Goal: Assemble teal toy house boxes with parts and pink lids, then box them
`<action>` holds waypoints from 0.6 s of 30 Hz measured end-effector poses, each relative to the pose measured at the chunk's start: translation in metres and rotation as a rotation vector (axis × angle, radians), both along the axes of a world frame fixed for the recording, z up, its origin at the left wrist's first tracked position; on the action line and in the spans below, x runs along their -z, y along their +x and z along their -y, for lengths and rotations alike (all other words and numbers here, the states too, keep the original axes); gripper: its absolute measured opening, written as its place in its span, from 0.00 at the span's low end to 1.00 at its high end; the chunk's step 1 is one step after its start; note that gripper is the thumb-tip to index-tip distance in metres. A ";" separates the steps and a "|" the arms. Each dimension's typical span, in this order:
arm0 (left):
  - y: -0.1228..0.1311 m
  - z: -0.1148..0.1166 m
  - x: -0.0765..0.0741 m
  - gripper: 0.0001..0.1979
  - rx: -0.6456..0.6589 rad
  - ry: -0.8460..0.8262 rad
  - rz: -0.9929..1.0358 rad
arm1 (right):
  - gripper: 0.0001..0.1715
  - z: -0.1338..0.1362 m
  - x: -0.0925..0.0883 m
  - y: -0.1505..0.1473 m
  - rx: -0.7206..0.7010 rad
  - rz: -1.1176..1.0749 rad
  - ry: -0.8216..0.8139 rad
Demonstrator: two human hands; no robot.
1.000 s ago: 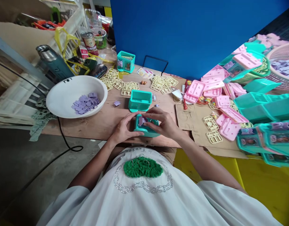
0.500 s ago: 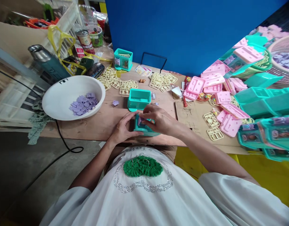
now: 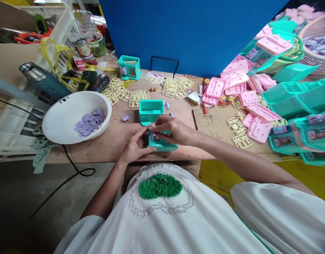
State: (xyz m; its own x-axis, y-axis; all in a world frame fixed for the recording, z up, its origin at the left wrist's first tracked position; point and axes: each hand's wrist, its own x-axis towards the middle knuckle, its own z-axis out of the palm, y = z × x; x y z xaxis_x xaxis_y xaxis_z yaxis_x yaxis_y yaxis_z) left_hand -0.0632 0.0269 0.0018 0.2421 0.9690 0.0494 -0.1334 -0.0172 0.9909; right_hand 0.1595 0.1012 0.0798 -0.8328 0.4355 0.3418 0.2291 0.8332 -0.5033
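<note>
A teal plastic box point(image 3: 163, 145) lies at the table's front edge, between my two hands. My left hand point(image 3: 134, 147) grips its left end, thumb along the near side and fingers at the far corner. With bent fingers, my right hand point(image 3: 174, 129) pinches a small purple plastic piece point(image 3: 153, 135) against the box's left part. The fingers partly hide that piece. Just beyond stands a second teal box point(image 3: 151, 112), upright with its open top showing. One loose purple piece point(image 3: 125, 118) lies to its left.
At left a white bowl point(image 3: 53, 121) holds many purple pieces. Cream part frames point(image 3: 139, 98) lie behind the boxes. Pink plastic parts point(image 3: 215, 90) and stacked teal boxes point(image 3: 292, 98) crowd the right. A blue panel point(image 3: 188, 31) rises at the back; a flask point(image 3: 43, 79) stands left.
The view has shifted slightly. My right fingers have moved a little on the purple piece, and the teal box has turned slightly. My left hand keeps its hold.
</note>
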 end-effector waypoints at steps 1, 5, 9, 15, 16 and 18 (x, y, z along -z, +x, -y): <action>0.000 0.000 -0.001 0.42 0.017 -0.051 0.062 | 0.18 0.000 0.001 0.001 0.008 -0.022 -0.027; 0.004 -0.004 -0.013 0.32 0.034 -0.196 0.133 | 0.19 0.002 0.007 0.005 0.048 -0.071 -0.062; 0.004 -0.012 -0.025 0.29 0.026 -0.273 0.043 | 0.21 0.005 0.011 0.007 0.064 -0.091 -0.095; 0.001 -0.020 -0.033 0.25 0.047 -0.349 -0.041 | 0.22 0.005 0.014 0.008 0.021 -0.139 -0.099; 0.002 -0.022 -0.034 0.24 0.050 -0.345 -0.045 | 0.22 0.005 0.015 0.007 0.014 -0.139 -0.089; 0.005 -0.024 -0.034 0.22 0.051 -0.332 -0.044 | 0.22 0.003 0.015 0.005 -0.001 -0.124 -0.070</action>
